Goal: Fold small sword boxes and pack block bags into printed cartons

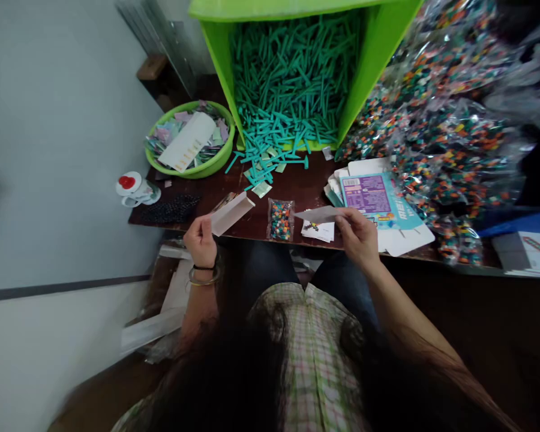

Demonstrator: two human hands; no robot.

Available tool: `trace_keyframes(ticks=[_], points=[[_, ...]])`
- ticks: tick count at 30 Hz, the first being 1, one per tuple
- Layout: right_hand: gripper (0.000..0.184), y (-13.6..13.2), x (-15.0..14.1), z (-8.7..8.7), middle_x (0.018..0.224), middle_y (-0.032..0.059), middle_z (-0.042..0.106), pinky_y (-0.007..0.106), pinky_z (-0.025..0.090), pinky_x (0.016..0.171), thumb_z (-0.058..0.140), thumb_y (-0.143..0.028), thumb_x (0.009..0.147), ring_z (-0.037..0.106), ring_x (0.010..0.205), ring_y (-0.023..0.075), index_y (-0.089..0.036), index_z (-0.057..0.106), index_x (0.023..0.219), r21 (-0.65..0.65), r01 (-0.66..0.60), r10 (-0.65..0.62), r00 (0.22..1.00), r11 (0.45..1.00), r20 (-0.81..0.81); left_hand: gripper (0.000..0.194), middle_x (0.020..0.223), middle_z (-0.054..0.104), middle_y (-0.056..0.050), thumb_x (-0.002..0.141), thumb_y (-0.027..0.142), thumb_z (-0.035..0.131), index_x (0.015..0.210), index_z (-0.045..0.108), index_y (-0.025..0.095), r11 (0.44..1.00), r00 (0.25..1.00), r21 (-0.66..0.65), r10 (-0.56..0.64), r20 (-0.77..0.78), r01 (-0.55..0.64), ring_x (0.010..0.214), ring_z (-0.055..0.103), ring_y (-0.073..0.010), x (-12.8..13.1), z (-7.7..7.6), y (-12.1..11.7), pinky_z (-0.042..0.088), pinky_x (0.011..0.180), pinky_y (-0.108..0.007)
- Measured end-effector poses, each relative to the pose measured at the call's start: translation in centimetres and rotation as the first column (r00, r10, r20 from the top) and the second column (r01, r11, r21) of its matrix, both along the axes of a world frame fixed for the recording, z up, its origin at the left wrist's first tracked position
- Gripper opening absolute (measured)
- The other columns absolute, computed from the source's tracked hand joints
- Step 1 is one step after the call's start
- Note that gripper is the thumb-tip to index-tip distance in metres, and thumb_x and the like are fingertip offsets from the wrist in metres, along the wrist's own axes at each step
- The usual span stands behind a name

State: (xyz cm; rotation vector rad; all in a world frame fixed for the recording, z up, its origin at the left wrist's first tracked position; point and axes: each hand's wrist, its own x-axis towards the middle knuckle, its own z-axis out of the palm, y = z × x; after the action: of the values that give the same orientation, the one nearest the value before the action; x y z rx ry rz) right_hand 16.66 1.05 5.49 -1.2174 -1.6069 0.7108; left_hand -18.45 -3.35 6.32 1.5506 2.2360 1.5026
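White carton (232,213) pinched in left hand (200,240); right hand (359,235) grip clamps folded card (318,213).

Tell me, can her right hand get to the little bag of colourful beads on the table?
Probably yes. The little bag of beads lies flat on the table, beside the right hand, with nothing standing between them. But that hand's fingers already pinch a folded paper, so it isn't free.
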Motion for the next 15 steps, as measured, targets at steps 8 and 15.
trace_keyframes(ticks=[8, 15], points=[[0.029, 2.2, -11.7, 3.1, 0.114, 0.0093, 0.076, 0.039, 0.055, 0.092, 0.047, -0.023, 0.108, 0.068, 0.104, 0.0224, -0.024, 0.072, 0.121, 0.360, -0.594, 0.467, 0.797, 0.720, 0.383, 0.059, 0.080, 0.075, -0.005, 0.099, 0.068, 0.046, 0.088, 0.075, 0.018, 0.996, 0.995, 0.001, -0.086, 0.057, 0.086, 0.073, 0.067, -0.0171, 2.5, 1.4, -1.2, 0.049, 0.070, -0.027], [0.037, 1.3, -13.7, -2.8, 0.140, 0.0147, 0.065, 0.046, 0.046, 0.115, 0.045, -0.024, 0.108, 0.051, 0.140, 0.0249, -0.017, 0.061, 0.140, 0.308, -0.597, 0.435, 0.776, 0.741, 0.456, 0.052, 0.082, 0.075, -0.007, 0.102, 0.059, 0.048, 0.088, 0.074, 0.017, 0.989, 0.997, 0.146, 0.030, -0.074, -0.019, 0.076, 0.067, -0.0172, 0.9, 1.2, -2.1, 0.049, 0.073, -0.027]])
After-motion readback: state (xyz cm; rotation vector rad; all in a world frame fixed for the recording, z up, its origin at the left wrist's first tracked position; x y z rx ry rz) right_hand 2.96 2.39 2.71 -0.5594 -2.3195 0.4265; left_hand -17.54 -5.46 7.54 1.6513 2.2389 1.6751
